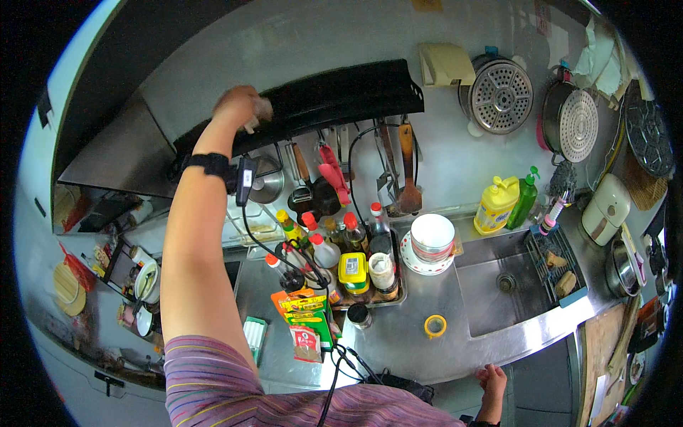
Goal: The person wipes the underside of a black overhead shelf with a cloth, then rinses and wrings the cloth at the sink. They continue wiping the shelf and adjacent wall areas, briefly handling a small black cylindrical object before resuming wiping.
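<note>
My left hand [235, 105] reaches up to a long black wall shelf [331, 96], shut on a crumpled whitish cloth or tissue [262, 109]. The hand is slightly blurred, and the cloth lies against or just over the shelf's left part. Low in the view, my right hand [492, 380] hangs by the front edge of the steel countertop [395, 347], fingers loosely bent and holding nothing visible. Under the shelf hang a wooden spatula [410, 197], a red-handled tool [333, 173] and several other utensils.
Several sauce bottles [324, 251] and a yellow-lidded jar [354, 269] crowd a metal tray [397, 300]. Stacked bowls [432, 237] stand beside the sink [501, 299]. Seasoning packets [307, 320], a dark-lidded jar [359, 316] and a yellow tape roll [435, 326] lie nearer. A black cable [253, 229] trails from my left wrist.
</note>
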`<state>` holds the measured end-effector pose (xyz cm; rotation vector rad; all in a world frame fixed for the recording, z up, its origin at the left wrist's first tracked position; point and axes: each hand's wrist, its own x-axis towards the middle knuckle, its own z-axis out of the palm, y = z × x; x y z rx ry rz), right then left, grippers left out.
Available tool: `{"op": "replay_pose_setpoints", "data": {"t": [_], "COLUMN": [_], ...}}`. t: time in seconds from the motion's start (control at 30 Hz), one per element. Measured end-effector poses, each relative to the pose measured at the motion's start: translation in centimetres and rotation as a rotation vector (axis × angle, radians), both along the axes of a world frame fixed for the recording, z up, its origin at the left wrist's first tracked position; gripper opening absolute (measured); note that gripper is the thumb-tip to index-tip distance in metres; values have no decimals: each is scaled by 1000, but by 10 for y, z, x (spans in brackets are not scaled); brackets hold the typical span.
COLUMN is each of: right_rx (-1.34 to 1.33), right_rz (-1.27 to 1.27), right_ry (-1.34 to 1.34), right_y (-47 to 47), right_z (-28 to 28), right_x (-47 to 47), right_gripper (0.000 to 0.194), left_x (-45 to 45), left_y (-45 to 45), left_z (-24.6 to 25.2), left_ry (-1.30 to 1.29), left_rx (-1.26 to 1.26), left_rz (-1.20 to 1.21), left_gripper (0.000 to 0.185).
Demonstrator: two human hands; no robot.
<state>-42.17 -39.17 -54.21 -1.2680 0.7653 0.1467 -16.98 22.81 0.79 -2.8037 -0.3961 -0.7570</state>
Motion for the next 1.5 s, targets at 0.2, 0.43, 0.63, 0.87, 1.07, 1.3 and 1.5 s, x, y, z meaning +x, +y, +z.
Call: {"op": "replay_pose_setpoints", "data": {"t": [0.2, 0.43, 0.63, 0.87, 1.07, 1.3, 1.5], "right_rx": [41, 54, 41, 91, -2, 35, -33], "right_rz": [-19, -46, 10, 66, 40, 4, 102], "right_ry": [-35, -12, 1, -23, -28, -85, -121], "right_y": [0, -4, 14, 19, 7, -4, 11], "right_z": [-16, -20, -9, 7, 20, 26, 32], "right_x": [-4, -8, 3, 18, 7, -2, 13], "right_gripper": [17, 18, 18, 18, 19, 17, 14], "left_x": [58, 122, 145, 141, 115, 23, -34], "left_y": [-55, -150, -197, -204, -171, -133, -74], "left_z": [2, 1, -11, -30, -34, -10, -12], "left_ry": [486, 493, 365, 241, -83, -140, -152], "left_rx": [-155, -193, -321, -611, -1432, -1632, -1482], "left_rz": [-149, -365, -436, -620, -1034, -1257, -910], "left_gripper": [31, 33, 33, 31, 38, 33, 40]}}
